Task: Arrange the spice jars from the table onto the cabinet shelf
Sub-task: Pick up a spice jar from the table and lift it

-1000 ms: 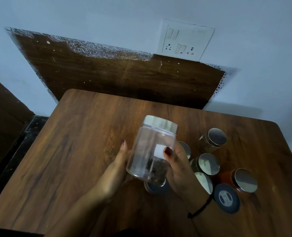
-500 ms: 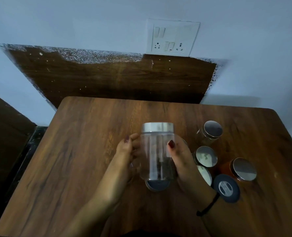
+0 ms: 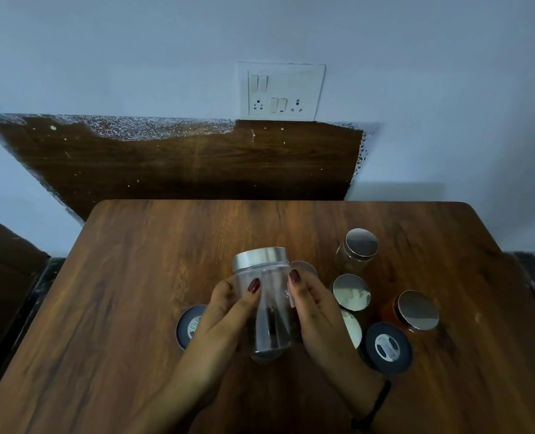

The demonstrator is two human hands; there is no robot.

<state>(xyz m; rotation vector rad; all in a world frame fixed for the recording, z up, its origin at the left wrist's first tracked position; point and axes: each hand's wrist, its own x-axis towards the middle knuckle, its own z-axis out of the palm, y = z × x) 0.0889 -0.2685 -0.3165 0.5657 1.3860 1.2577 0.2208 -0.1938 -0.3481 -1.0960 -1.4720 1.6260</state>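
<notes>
Left hand (image 3: 225, 311) and right hand (image 3: 318, 308) gripped a clear silver-lidded plastic jar (image 3: 272, 303).
The brown wooden tabletop (image 3: 134, 292) had its far edge well apart; steel-lidded jars (image 3: 351, 292) crowded right.

Dim, bluish and slightly soft throughout; the steel lids (image 3: 350, 291) near the tabletop's (image 3: 134, 292) right edge catch pale glare; a faint shadow lies on the wall (image 3: 397, 191) behind its far right corner; wide-angle distortion bows the frame's edges.

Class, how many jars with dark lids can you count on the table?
3. First dark-lidded jar stands right of the right hand; second jar is half hidden behind the left hand; third jar barely shows beneath the held clear jar. The hands may hide more.
</notes>
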